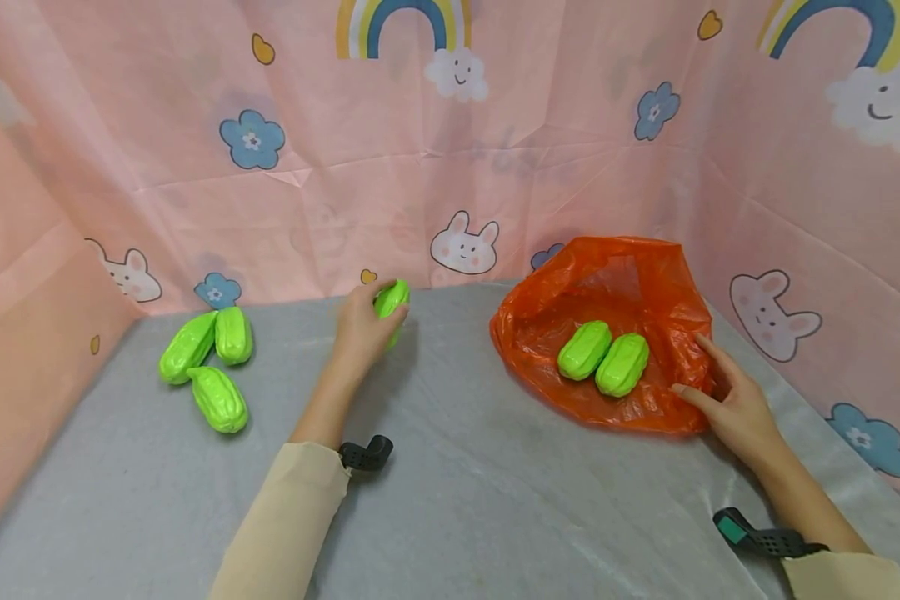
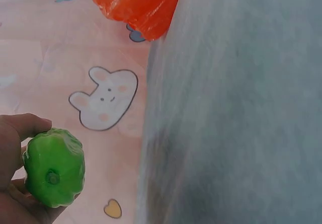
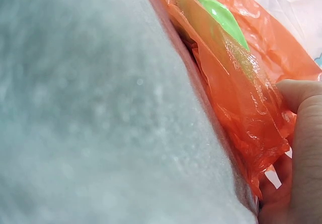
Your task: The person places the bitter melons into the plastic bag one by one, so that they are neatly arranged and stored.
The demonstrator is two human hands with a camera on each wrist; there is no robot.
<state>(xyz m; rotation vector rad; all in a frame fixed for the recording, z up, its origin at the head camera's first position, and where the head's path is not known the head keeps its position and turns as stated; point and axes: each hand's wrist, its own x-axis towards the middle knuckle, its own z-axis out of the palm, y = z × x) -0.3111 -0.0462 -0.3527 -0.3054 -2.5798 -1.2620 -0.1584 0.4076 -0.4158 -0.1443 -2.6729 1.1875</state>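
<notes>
My left hand point(image 1: 365, 323) grips a shiny green ribbed gourd point(image 1: 392, 300) over the grey cloth, near its back edge. In the left wrist view, the round end of this gourd point(image 2: 54, 168) faces the camera, with thumb and fingers around its sides. An orange-red plastic bag point(image 1: 528, 333) lies at the right with its mouth spread toward me. Two similar green gourds point(image 1: 621, 365) sit side by side inside it. My right hand point(image 1: 738, 408) holds the bag's right side, thumb in front and fingers behind the crinkled plastic point(image 3: 251, 128).
Three more green gourds point(image 1: 220, 400) lie grouped on the left of the grey cloth point(image 1: 465, 500). Pink printed fabric point(image 1: 390, 192) rises as walls at the back and both sides. The bag stands close to the back right corner.
</notes>
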